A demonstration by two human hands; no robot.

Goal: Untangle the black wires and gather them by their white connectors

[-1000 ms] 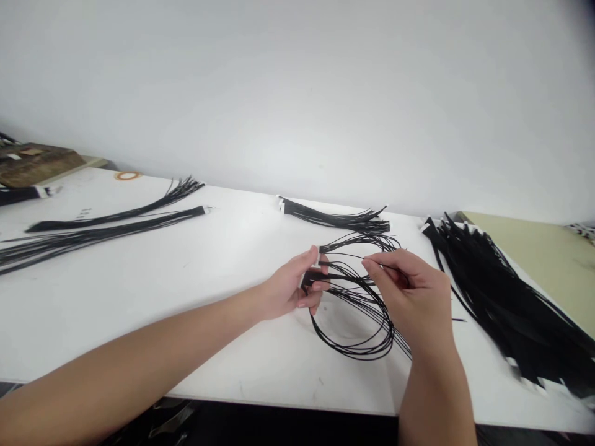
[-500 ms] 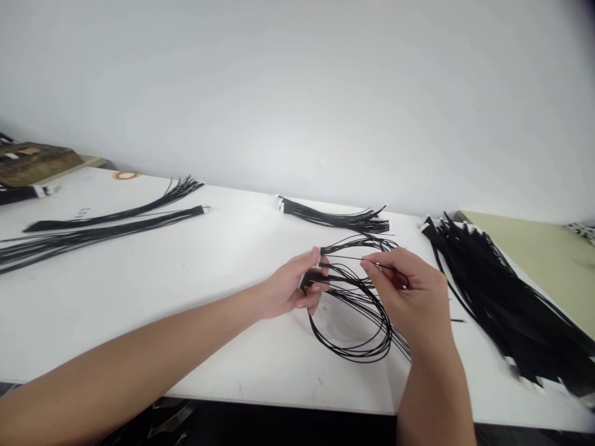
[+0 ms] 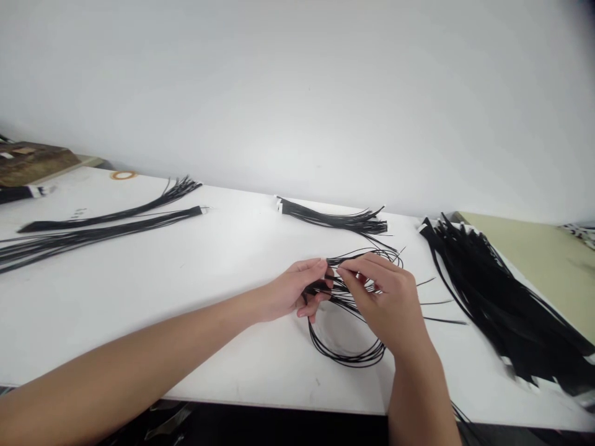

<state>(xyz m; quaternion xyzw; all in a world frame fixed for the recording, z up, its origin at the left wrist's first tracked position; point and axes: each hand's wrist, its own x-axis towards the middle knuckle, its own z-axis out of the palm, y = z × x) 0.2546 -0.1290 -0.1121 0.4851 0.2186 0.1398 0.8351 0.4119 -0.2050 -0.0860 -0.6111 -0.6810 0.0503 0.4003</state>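
My left hand (image 3: 297, 285) is closed around the end of a bundle of thin black wires (image 3: 356, 359). A small white connector (image 3: 324, 262) shows at the thumb tip, partly hidden by the fingers. From that hand the wires spread to the right, and some curve down into a loose loop over the table. Close by on the right, my right hand (image 3: 385, 291) pinches a single black wire between thumb and forefinger, its fingertips near the connector. Whether the wire tip touches the connector is too small to tell. Several wire ends stick out behind my right hand.
On the white table (image 3: 223, 322), a wire bundle with white connectors (image 3: 330, 217) lies behind my hands. A thick black wire pile (image 3: 506, 303) is at right, more bundles (image 3: 106, 232) at left. A tape ring (image 3: 123, 175) lies near the wall.
My right hand has moved left with the wire, from a hand's width away to close beside the left fingertips. My left hand still grips the bundle, slightly lower.
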